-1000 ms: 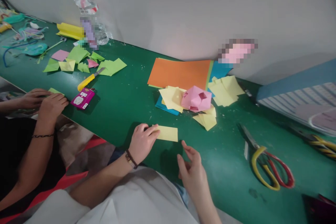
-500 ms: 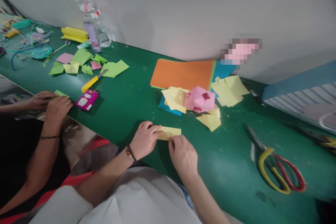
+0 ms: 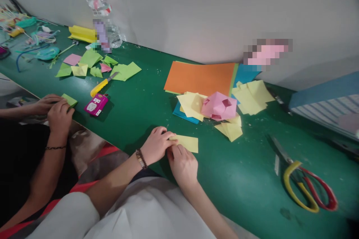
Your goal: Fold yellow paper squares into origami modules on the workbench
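Note:
A folded strip of pale yellow paper [image 3: 188, 144] lies on the green table, its right half uncovered. My left hand [image 3: 157, 145] closes on its left end with bent fingers. Just below the paper's lower edge, my right hand [image 3: 183, 164] has its fingers pinched at the same end, almost touching the left fingertips. The fingers hide that end of the strip. Beyond my hands stands a pink folded-paper ball [image 3: 220, 106] with openings, among loose yellow sheets [image 3: 191, 105].
Scissors [image 3: 301, 179] with yellow and red handles lie at the right. Orange paper [image 3: 200, 77] lies near the wall. To the left are a yellow craft knife [image 3: 99, 86], a magenta box [image 3: 96, 105], and a co-worker's hands [image 3: 60, 114] on green paper [image 3: 69, 100].
My right hand has slid left along the paper to beside my left hand, uncovering the strip's right end. The camera view has shifted slightly left.

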{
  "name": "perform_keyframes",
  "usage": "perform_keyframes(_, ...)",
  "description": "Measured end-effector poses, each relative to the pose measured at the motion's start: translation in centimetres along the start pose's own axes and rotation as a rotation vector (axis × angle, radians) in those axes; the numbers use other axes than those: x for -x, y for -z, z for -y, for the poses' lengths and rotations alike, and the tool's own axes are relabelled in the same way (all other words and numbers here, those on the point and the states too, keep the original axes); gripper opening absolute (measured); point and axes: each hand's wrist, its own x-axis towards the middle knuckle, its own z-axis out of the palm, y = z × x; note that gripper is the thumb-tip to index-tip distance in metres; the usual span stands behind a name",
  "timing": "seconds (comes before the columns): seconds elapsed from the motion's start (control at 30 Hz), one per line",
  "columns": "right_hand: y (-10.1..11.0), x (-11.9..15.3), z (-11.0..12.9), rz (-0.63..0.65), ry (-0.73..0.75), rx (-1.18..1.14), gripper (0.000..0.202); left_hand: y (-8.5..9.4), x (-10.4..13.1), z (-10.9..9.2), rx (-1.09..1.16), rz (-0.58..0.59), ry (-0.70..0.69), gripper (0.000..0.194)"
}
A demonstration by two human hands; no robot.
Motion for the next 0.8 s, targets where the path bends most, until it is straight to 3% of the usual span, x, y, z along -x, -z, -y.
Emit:
perform_keyframes(0.1, 0.8, -0.1, -0.7, 0.007, 0.017, -0.088, 0.029, -0.1, 0.0, 0.0, 0.037, 0.011, 0.015, 0.034)
perform_keyframes(0.17, 2.0, -0.2, -2.4, -0.004, -0.013, -0.137, 0.025, -0.2, 0.1, 0.0, 0.068, 0.004, 0.026, 0.038)
perform_keyframes(0.27, 3.8, -0.3, -6.1, -0.068, -0.292, -0.141, 0.035, -0.5, 0.2, -0.2, 0.113, -0.060, 0.036, 0.038)
perform_keyframes(0.37, 4.3, -0.3, -8.6, 0.049, -0.426, -0.104, 0.046, -0.7, 0.2, -0.2, 0.150, -0.124, 0.033, 0.033)
perform_keyframes(0.5, 3.5, -0.3, -8.6, 0.181, -0.457, -0.161, 0.040, -0.8, 0.1, -0.3, 0.177, -0.173, 0.015, 0.032)
perform_keyframes(0.6, 3.0, -0.3, -8.1, 0.156, -0.454, -0.256, 0.038, -0.6, 0.0, -0.5, 0.203, -0.229, 0.014, 0.033)
perform_keyframes(0.7, 3.1, -0.5, -8.3, 0.111, -0.500, -0.413, 0.039, -0.2, 0.2, -1.1, 0.277, -0.381, 0.097, 0.031)
perform_keyframes(0.8, 3.8, -0.8, -8.7, 0.189, -0.657, -0.639, 0.041, -0.1, 0.6, -2.2, 0.482, -0.564, 0.275, 0.016)
